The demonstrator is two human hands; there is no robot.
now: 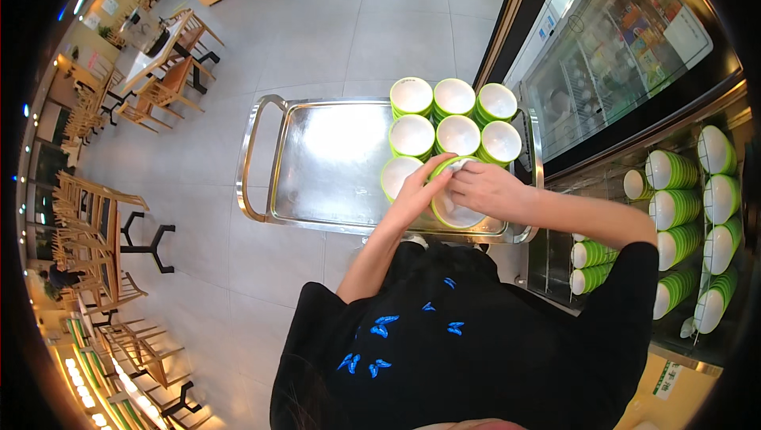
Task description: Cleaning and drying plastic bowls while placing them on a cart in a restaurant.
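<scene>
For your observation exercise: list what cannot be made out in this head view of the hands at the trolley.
- Head view: inside of the tilted bowl, covered by the left hand and right hand.
- What the fingers pinch there: too small.
- Trolley below its tray: hidden by the tray.
- Shelf bowls at right: bent, partly cut by the rim.

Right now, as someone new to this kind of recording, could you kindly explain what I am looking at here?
This is one picture from a wide fisheye camera worn on a person's head, looking down, so straight edges bend. No machine is involved: the left hand and right hand both grip a green-and-white bowl. It sits on a steel cart, beside stacks of matching bowls. More bowls lie on their sides on shelves to the right. Wooden chairs and tables stand on the left.
</scene>
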